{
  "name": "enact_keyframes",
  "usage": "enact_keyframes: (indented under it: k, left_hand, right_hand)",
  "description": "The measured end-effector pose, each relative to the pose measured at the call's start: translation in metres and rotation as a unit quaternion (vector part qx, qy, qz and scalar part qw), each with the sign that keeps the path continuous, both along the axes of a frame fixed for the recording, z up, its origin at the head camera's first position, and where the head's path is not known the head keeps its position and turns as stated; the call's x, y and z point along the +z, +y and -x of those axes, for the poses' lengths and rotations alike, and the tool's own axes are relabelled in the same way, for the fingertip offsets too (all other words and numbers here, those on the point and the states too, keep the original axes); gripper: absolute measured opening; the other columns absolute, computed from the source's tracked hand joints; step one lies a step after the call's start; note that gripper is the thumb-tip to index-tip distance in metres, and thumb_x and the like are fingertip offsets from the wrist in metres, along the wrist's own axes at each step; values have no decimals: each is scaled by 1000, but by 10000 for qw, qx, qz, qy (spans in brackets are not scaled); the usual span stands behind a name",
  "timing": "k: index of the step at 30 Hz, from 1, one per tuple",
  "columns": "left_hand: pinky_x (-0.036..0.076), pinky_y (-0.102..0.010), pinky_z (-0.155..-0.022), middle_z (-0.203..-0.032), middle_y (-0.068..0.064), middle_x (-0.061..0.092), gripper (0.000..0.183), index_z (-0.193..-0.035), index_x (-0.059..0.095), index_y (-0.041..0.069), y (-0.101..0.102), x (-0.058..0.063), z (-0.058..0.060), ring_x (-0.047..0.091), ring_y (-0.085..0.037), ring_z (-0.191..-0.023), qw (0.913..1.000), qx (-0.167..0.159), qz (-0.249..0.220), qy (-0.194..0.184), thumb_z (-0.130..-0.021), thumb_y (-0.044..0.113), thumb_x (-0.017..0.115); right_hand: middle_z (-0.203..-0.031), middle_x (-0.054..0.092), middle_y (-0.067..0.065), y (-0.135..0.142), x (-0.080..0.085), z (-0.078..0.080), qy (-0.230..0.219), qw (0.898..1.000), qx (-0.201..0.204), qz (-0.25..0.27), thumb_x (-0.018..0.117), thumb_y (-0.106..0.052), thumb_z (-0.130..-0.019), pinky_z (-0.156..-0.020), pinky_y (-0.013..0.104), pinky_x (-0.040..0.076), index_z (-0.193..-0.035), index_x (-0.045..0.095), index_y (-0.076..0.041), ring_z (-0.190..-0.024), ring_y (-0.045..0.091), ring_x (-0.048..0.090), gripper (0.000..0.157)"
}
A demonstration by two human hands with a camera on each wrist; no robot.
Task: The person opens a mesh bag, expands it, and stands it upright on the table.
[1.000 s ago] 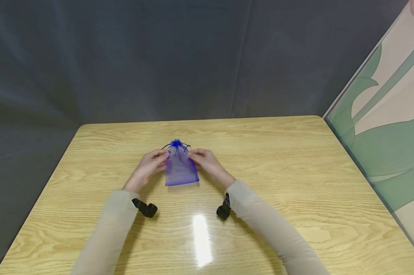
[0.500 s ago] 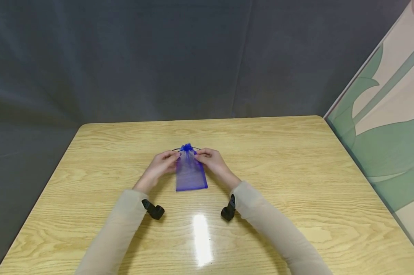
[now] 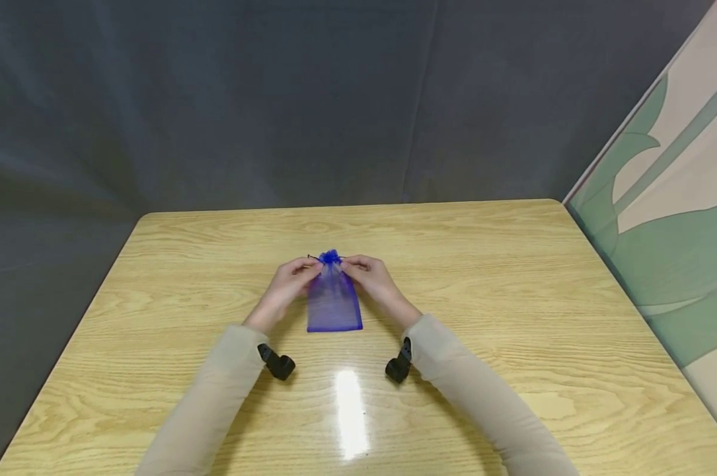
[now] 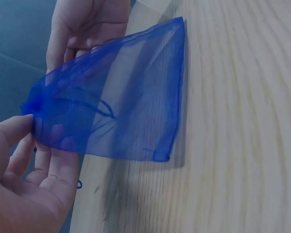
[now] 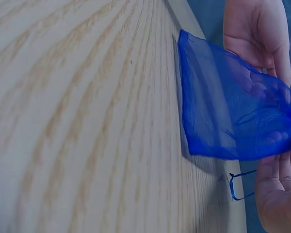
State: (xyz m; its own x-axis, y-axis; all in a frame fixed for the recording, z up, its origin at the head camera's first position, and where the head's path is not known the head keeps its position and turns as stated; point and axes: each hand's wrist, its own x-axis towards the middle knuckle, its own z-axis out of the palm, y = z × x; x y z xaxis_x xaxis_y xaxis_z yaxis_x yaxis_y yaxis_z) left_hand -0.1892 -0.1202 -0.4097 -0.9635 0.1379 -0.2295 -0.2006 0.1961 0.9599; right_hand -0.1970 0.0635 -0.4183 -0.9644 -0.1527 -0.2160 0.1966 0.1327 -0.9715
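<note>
A sheer blue drawstring pouch (image 3: 334, 305) is held between my two hands, its gathered neck toward the far side of the table and its flat bottom edge toward me. My left hand (image 3: 288, 285) pinches the left side of the neck, thumb on top and fingers behind the mesh. On the other side, my right hand (image 3: 377, 281) pinches the neck the same way. Through the thin pouch (image 4: 131, 102) in the left wrist view, cord ends and fingers show. A loop of drawstring (image 5: 233, 187) hangs beside the right hand in the right wrist view.
The wood-grain table (image 3: 483, 284) spreads around both hands, with a bright light reflection near the front. A dark curtain (image 3: 275, 106) hangs behind it. A panel with a green leaf pattern (image 3: 685, 244) borders the right side.
Both hands have shifted right with the pouch, the left hand more than the right. They now grip closer together, nearer the gathered neck.
</note>
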Motion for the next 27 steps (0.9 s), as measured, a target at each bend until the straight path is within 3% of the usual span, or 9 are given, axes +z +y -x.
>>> enact_keyframes:
  k: [5,14,27]
  left_hand:
    - [52,-23,-79,-100,2,61,34,-120,57,-3,4,0,0,55,-4,-87,10000,14,-38,3,-97,22,56]
    - [48,-20,-74,-97,5,58,31,-118,59,0,10,1,-1,52,-5,-85,9998,171,78,-65,-97,23,54]
    - [45,-21,-68,-96,5,59,28,-116,60,2,12,3,-1,52,-6,-80,9993,355,103,-42,-97,22,54]
  right_hand:
    - [-118,66,18,3,1,1,31,10000,-46,20,56,-20,-97,-84,21,53,-118,62,1,-88,3,60,31]
    - [-95,68,0,4,0,0,21,9998,-165,117,58,-16,-95,-74,18,51,-111,63,0,-81,3,59,24]
    - [-89,64,-3,2,1,0,168,9984,-398,355,57,-10,-94,-73,17,49,-106,63,3,-80,4,57,19]
